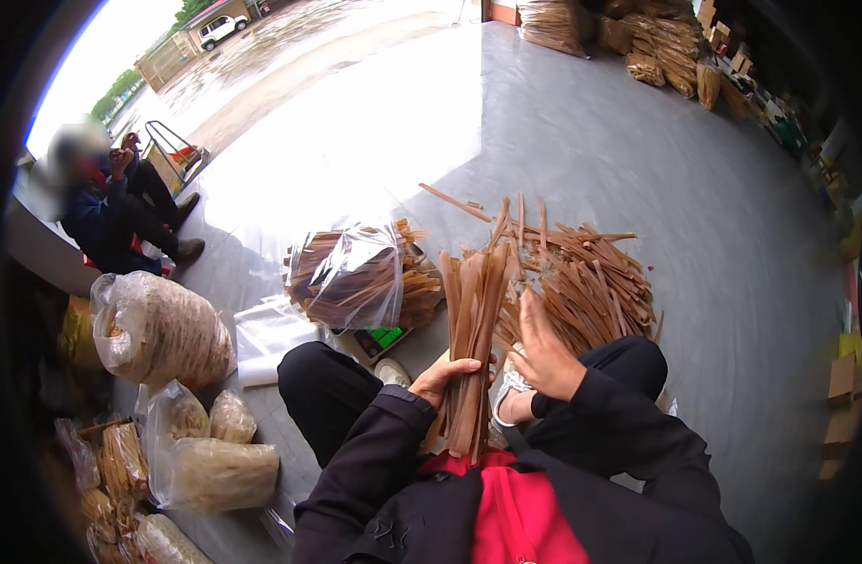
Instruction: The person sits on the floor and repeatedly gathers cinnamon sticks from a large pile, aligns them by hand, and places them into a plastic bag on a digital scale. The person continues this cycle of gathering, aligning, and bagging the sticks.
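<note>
My left hand (450, 379) is wrapped round a bundle of long, flat brown dried strips (471, 324), held upright in front of my chest. To its right my right hand (548, 352) is raised with the fingers stretched out, apart from the bundle and holding nothing. Beyond that hand a loose heap of the same brown strips (595, 287) lies on the floor. Left of the bundle, a clear plastic bag (351, 273) full of strips rests on a scale with a lit green display (386, 336).
Flat clear plastic bags (269, 338) lie beside the scale. Filled bags (163, 329) stand at the left, with smaller ones (226, 475) nearer. Another person (121, 202) sits at the far left by a hand cart (177, 160). Sacks (671, 47) are piled at the back right; cardboard boxes (842, 376) stand right.
</note>
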### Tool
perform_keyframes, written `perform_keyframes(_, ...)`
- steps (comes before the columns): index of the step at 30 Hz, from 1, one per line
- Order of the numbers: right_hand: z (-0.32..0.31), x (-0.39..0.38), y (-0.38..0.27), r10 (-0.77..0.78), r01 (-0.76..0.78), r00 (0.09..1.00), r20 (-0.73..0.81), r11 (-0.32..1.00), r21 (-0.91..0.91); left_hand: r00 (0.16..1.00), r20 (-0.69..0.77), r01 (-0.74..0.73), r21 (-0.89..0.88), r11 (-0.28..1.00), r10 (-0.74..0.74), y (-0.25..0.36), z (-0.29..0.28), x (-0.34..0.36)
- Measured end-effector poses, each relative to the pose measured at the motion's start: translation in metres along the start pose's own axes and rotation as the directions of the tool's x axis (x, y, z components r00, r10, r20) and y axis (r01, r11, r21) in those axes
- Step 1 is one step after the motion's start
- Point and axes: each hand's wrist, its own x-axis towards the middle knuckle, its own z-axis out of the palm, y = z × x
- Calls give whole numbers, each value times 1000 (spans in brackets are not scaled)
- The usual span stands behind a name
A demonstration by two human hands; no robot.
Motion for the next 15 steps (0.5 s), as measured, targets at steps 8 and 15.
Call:
perform_keyframes(8,9,23,17,-722,739,657,214,564,-368,963,170,150,305,941,-209,0,26,9)
perform_keyframes(15,2,47,23,-718,686,690,87,611,-396,883,371,14,591,806,-287,45,-12,34)
